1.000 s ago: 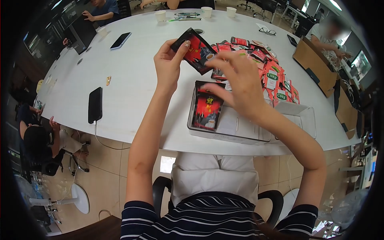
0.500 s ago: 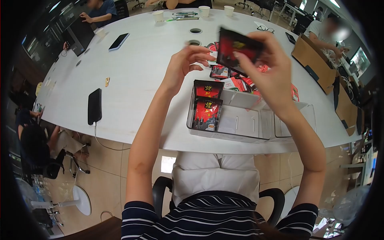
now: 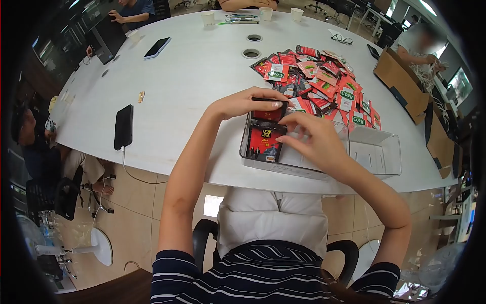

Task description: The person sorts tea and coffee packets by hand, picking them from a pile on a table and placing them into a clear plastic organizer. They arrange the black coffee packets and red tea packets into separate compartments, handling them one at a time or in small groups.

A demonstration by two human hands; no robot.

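A clear plastic box (image 3: 319, 175) with compartments stands at the table's near edge. Black-and-red coffee sachets (image 3: 264, 142) stand in its left compartment, one group in front of another. My left hand (image 3: 248, 103) is closed over the top edge of the rear coffee sachet (image 3: 267, 115), thumb in front. At the front sachet's right edge, my right hand (image 3: 316, 142) pinches with thumb and index finger; its other fingers are bent. Behind the box lies a loose heap of red Cozy tea sachets (image 3: 347, 96) mixed with dark coffee sachets (image 3: 260, 66).
To the left lie a black phone (image 3: 123, 126) on a white cable and a second phone (image 3: 157, 47). Paper cups (image 3: 208, 19), pens (image 3: 240, 19) and glasses (image 3: 342, 39) are farther back. A cardboard box (image 3: 400, 83) stands right, near a person holding cables. Other people sit around.
My right hand has brought a coffee sachet down from above the heap to the box's left compartment. My left hand has lowered from beside the heap onto the rear sachet.
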